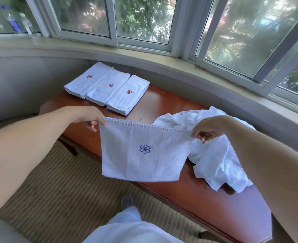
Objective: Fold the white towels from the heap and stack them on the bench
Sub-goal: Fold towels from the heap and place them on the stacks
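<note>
Left hand (90, 118), right hand (208, 128) pinch towel (144, 151) top corners above bench (162, 104).

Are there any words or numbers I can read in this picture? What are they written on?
No words or numbers can be read here.
Held towel: a blue pinwheel flower emblem, no letters.
Three folded towel stacks: a red pinwheel flower emblem on each, no letters.
Bottle with a blue label on the windowsill: too blurred to read.
Smaller bottle beside it: too blurred to read.
</note>
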### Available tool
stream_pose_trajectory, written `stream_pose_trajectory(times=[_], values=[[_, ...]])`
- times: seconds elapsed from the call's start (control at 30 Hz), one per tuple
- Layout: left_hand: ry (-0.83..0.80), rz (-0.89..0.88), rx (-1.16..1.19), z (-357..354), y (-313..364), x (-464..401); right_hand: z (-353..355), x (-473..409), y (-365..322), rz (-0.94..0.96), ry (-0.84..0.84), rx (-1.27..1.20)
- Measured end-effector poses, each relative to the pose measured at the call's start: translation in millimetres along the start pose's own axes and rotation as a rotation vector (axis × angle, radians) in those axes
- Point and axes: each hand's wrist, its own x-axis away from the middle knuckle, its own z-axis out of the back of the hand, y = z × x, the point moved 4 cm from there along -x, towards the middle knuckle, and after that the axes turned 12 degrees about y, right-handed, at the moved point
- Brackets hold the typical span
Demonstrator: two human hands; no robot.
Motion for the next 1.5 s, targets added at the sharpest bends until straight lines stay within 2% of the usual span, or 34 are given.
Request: stream_pose_trajectory(times=[0.13,0.33,0.5,0.7,0.8,0.93,1.03,1.07,1.13,1.2,1.37,1.5], values=[[0.023,0.016,0.052,11,19,-27,16,-28,-22,0.076,0.16,-0.044],[0.076,-0.061,0.126,38,36,-64,48,-51,-55,0.242,0.382,-0.148],[0.082,-0.084,0.113,37,33,-71,46,-61,-49,0.272,0.417,-0.183],[-0.005,-0.066,0.018,-41,-3,-55,-29,-88,7,0.212,0.323,-0.098],[-0.081,0.006,-0.066,-116,-42,-46,-97,-108,53,0.154,0.172,-0.05],[-0.36,0.125,-0.138,-201,-89,-18,-168,-114,103,0.064,-0.084,0.216],[-0.608,0.294,-0.072,-217,-104,-5,-180,-110,117,-0.111,-0.362,0.233],[-0.646,0.334,-0.043,-216,-106,-7,-176,-110,117,-0.147,-0.398,0.227],[-0.64,0.337,-0.027,-208,-106,-21,-164,-118,111,-0.16,-0.371,0.21],[-0.562,0.279,-0.028,-199,-99,-41,-152,-129,96,-0.132,-0.311,0.17],[-0.34,0.093,-0.041,-193,-76,-91,-129,-173,67,0.074,0.074,0.179],[-0.278,0.04,-0.114,-205,-74,-119,-136,-200,63,0.058,0.209,0.215]])
